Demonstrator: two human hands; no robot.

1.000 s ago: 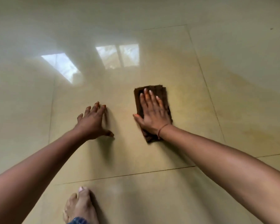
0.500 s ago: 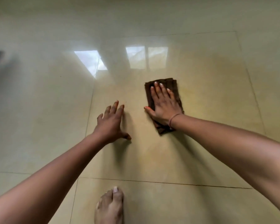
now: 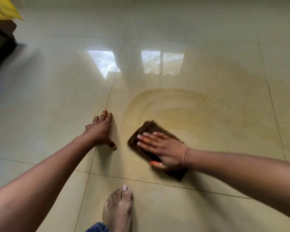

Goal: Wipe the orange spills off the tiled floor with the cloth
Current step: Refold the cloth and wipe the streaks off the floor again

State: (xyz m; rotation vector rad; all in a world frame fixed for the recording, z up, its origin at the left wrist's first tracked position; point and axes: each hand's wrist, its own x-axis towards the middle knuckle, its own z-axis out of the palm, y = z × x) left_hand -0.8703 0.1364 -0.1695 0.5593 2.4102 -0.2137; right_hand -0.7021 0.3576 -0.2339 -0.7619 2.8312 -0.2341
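A folded dark brown cloth [image 3: 148, 129] lies flat on the glossy cream tiled floor [image 3: 57, 106]. My right hand [image 3: 162, 147] presses down on it with the fingers spread, pointing left. A pale orange smear [image 3: 182, 106] curves in arcs across the tile just beyond the cloth. My left hand [image 3: 100, 131] is planted flat on the floor to the left of the cloth, fingers apart, holding nothing. The near part of the cloth is hidden under my right palm.
My bare foot [image 3: 118, 210] rests on the tile near the bottom centre, close behind the hands. A dark wooden piece of furniture [image 3: 0, 41] with something yellow [image 3: 2, 9] on it stands at the far left. Window reflections shine on the floor ahead.
My right hand has swept the cloth toward me and turned it, so the fingers now point left, leaving curved orange streaks behind. The view has shifted; my left hand stays planted.
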